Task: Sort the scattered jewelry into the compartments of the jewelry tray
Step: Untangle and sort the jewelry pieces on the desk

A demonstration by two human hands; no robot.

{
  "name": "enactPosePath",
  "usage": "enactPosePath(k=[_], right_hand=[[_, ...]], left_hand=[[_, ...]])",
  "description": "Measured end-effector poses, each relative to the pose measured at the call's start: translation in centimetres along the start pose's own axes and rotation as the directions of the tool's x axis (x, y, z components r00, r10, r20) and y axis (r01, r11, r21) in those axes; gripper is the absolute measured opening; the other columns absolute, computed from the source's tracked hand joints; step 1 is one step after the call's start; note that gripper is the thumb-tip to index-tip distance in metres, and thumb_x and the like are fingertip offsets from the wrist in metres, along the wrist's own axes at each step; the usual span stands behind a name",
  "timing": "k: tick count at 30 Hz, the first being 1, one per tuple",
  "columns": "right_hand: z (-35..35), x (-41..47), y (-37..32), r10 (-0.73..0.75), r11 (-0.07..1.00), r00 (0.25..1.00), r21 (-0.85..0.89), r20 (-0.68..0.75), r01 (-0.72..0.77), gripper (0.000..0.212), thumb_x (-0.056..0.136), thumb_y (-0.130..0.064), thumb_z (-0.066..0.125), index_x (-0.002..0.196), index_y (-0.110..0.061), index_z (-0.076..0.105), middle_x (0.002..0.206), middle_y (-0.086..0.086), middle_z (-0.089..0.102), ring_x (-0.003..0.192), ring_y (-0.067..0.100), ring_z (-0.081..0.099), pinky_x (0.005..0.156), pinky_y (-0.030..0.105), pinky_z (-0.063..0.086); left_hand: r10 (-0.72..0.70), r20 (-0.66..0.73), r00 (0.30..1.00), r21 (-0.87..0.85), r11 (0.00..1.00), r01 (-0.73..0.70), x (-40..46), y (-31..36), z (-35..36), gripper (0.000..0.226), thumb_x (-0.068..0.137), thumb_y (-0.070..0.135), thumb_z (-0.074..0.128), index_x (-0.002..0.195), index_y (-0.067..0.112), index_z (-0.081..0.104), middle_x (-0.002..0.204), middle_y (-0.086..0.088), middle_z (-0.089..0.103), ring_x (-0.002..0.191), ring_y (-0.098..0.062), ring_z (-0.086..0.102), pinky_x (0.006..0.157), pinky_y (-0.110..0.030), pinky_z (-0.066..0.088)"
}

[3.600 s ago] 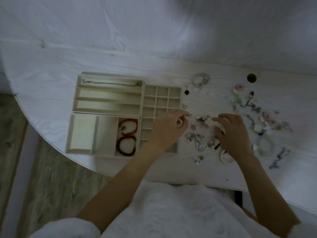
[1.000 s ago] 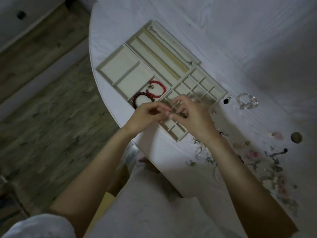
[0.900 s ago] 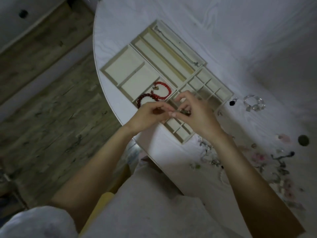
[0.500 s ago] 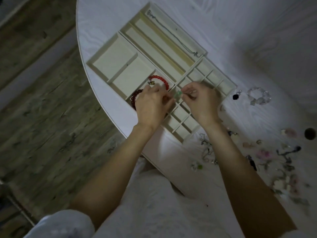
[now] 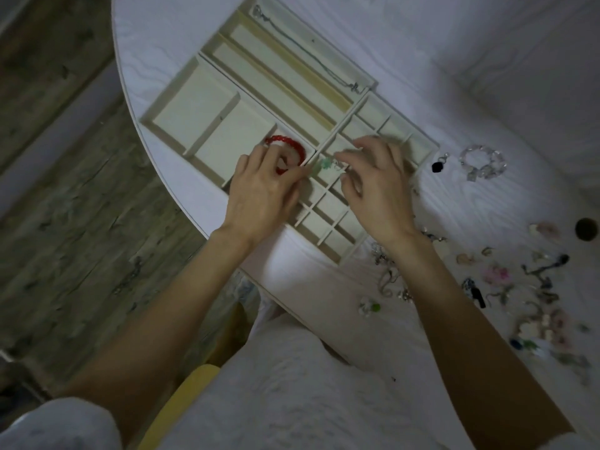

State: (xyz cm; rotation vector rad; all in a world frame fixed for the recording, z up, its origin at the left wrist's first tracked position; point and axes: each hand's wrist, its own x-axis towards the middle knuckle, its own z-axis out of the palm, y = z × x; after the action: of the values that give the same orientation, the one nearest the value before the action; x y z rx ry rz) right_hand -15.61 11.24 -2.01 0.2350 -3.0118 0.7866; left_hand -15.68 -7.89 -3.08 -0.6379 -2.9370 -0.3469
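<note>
Hands meet over the small-cell grid of the cream, velvet-lined jewelry tray (image 5: 168, 102), at about nine o'clock from the scattered jewelry pile (image 5: 506, 287): my left hand (image 5: 263, 193) and right hand (image 5: 380, 190) pinch a small pale-green piece on a thin link (image 5: 324, 164) between their fingertips, other fingers loosely spread. I judge this the placing step, so next I lower it into the cell beneath and let go, clear of the red bead bracelet (image 5: 289, 147) at nine o'clock.

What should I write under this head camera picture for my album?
Two hands hold a small green charm over the jewelry tray.
</note>
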Motion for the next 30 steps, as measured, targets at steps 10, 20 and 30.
enactPosePath(k=[10, 20, 30], right_hand=[[1.4, -0.4, -0.1, -0.056, 0.998, 0.998, -0.028, 0.023, 0.056, 0.022, 0.087, -0.012, 0.058, 0.105, -0.008, 0.07, 0.108, 0.008, 0.063, 0.106, 0.029, 0.049, 0.089, 0.044, 0.047], [0.8, 0.3, -0.7, 0.015, 1.0, 0.998, 0.025, -0.066, -0.013, 0.018, 0.087, -0.008, 0.057, 0.104, -0.008, 0.064, 0.101, 0.007, 0.066, 0.097, 0.025, 0.053, 0.08, 0.03, 0.04], [1.2, 2.5, -0.8, 0.003, 0.982, 0.998, -0.188, 0.066, 0.01, 0.022, 0.088, -0.021, 0.061, 0.106, -0.008, 0.066, 0.107, 0.012, 0.06, 0.106, 0.029, 0.047, 0.09, 0.037, 0.039]], left_hand=[[0.047, 0.095, 0.994, 0.048, 0.998, -0.051, 0.6, 0.4, -0.5, 0.035, 0.089, 0.026, 0.049, 0.121, 0.026, 0.063, 0.106, -0.009, 0.056, 0.097, -0.026, 0.044, 0.077, -0.034, 0.029], [0.027, 0.02, 0.999, 0.0, 1.0, -0.027, 1.4, -0.1, -0.8, 0.023, 0.089, 0.022, 0.052, 0.099, 0.017, 0.071, 0.101, -0.009, 0.059, 0.089, -0.025, 0.044, 0.071, -0.032, 0.029], [0.075, 0.147, 0.986, -0.002, 0.997, -0.076, 1.7, -0.5, -0.3, 0.028, 0.091, 0.031, 0.049, 0.11, 0.028, 0.069, 0.104, -0.009, 0.056, 0.094, -0.03, 0.049, 0.075, -0.035, 0.029]])
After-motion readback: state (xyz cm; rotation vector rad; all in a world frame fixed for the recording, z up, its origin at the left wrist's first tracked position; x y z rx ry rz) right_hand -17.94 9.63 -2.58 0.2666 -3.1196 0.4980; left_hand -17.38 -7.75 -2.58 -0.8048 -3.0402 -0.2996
